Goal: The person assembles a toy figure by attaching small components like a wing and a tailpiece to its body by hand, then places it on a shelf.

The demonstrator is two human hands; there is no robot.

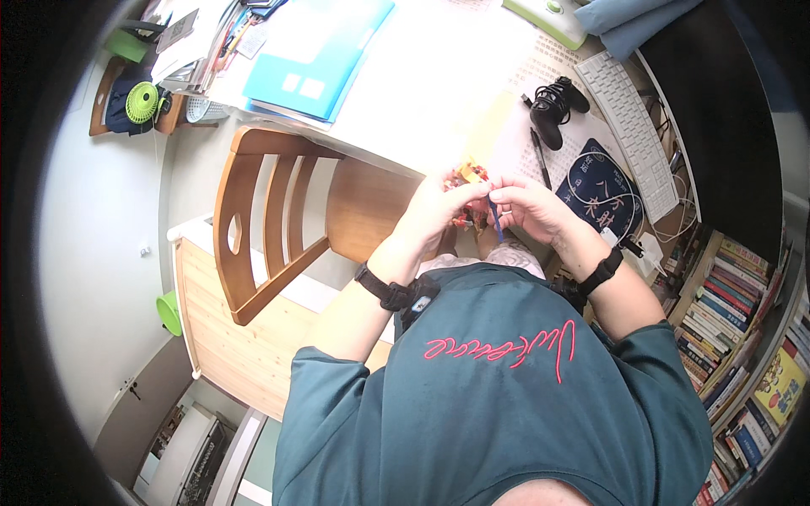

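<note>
Near the front edge of the desk, a small red and yellow object [464,174] with many bits, like a toy figure, is in my left hand [434,209]. The left fingers wrap around it from behind, and the thumb lies across its front. Close beside it, my right hand [533,207] is closed, with a thin blue strip [496,221] between its thumb and fingers. The strip points down toward my lap. Its upper end is by the red and yellow object; whether they touch I cannot tell. The fingers hide much of the object.
The white desk [422,101] holds a blue folder [316,55], black game controller [553,110], black pen [541,158], dark blue mat [601,190] with a white cable, and white keyboard [629,126]. A wooden chair [371,207] stands left; a bookshelf [717,312] stands right.
</note>
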